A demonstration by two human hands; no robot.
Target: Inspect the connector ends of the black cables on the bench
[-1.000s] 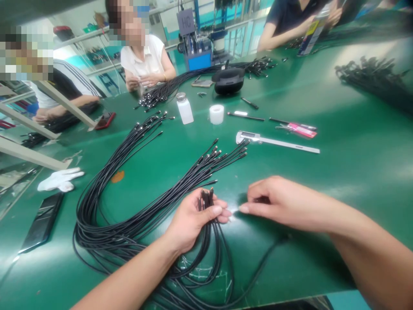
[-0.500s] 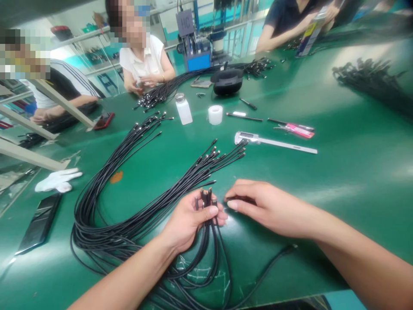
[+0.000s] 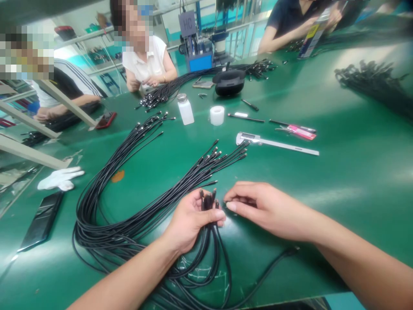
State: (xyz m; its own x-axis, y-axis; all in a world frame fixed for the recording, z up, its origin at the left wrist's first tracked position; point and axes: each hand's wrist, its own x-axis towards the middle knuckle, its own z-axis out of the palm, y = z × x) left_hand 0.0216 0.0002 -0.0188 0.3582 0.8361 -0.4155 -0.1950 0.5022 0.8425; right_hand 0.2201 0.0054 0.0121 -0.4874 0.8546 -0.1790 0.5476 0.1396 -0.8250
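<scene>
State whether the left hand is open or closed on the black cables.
Closed: the left hand has its thumb pressed across the black cables, whose ends stick up above it.

The wearer's two hands [image 3: 190,217] [image 3: 266,211] sit toward six and four o'clock, with one caliper [image 3: 285,147] at three, one tape roll [image 3: 217,116] just past twelve, one bottle [image 3: 186,112] at eleven, one glove [image 3: 62,178] at nine.

Left hand [image 3: 192,217], right hand [image 3: 266,209], forearms [image 3: 142,269]; all bare

Green table [image 3: 290,185], looped black cables [image 3: 97,219], silver caliper [image 3: 284,145], white roll [image 3: 217,117], white bottle [image 3: 186,113], phone [image 3: 41,221], glove [image 3: 61,178]
</scene>
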